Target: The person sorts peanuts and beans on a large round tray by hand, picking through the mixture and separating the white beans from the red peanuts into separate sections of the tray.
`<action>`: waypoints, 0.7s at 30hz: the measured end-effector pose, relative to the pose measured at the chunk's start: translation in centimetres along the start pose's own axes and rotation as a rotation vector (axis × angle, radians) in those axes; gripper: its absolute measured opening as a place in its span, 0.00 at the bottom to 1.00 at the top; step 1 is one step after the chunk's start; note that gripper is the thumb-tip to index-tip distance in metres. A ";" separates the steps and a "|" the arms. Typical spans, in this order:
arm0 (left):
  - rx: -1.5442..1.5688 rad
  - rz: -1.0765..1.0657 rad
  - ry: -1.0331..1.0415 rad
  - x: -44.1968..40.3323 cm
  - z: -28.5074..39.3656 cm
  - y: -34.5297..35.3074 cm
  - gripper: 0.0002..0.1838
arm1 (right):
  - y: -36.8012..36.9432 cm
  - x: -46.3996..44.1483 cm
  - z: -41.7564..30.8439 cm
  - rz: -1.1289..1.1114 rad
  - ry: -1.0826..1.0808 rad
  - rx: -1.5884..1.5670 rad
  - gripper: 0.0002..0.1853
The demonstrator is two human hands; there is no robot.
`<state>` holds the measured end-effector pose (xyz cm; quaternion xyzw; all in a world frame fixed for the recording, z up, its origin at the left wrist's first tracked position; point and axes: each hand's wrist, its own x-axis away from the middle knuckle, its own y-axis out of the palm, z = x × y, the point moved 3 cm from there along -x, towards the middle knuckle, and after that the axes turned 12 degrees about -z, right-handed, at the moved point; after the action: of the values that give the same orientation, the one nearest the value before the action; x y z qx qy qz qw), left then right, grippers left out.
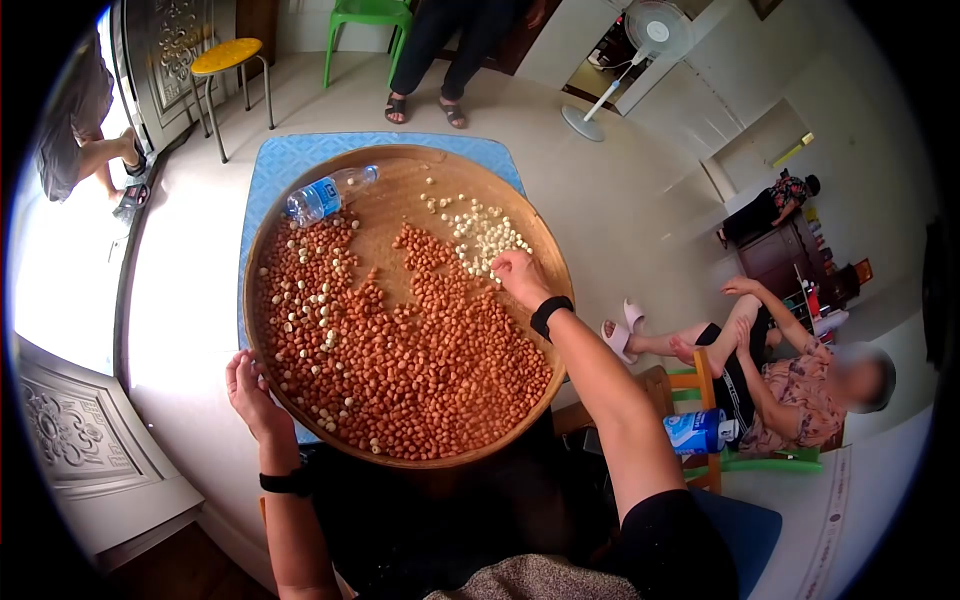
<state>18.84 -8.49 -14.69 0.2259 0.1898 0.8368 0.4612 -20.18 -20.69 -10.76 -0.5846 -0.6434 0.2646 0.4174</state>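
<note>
A large round woven tray (pixel 420 158) holds many reddish-brown seeds or nuts (pixel 420 350). Pale, round, peeled-looking ones (pixel 485 235) form a pile at its upper right, and more pale ones are scattered among the brown on the left. Over the edge of the pale pile is my right hand (pixel 522 280), its fingertips pinched together; what they hold, if anything, is too small to make out. My left hand (pixel 256 400) is at the tray's lower left rim, fingers extended and slightly bent, with nothing visible in it. A plastic bottle (pixel 318 200) lies inside the tray at the upper left.
Under the tray is a blue-topped table (pixel 275 165). A person in a floral top (pixel 800 390) sits at the right, near a wooden chair (pixel 700 375) and a blue bottle (pixel 695 430). A yellow stool (pixel 228 57), a standing fan (pixel 655 32) and other people are farther off.
</note>
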 end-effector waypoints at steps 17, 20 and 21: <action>-0.017 0.005 -0.013 0.2 0.2 0.2 0.05 | 2.0 1.8 -8.7 -0.326 -0.557 -0.140 0.27; -0.029 -0.009 -0.011 0.1 0.2 0.0 0.05 | 1.9 0.7 -6.7 -0.156 -0.476 0.047 0.22; -0.027 -0.009 -0.009 0.1 0.1 0.0 0.05 | 1.9 0.3 -5.4 -0.028 -0.440 0.128 0.20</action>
<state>18.81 -8.42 -14.58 0.2226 0.1773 0.8362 0.4688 -14.59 -20.87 -9.50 -0.4761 -0.7091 0.4200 0.3069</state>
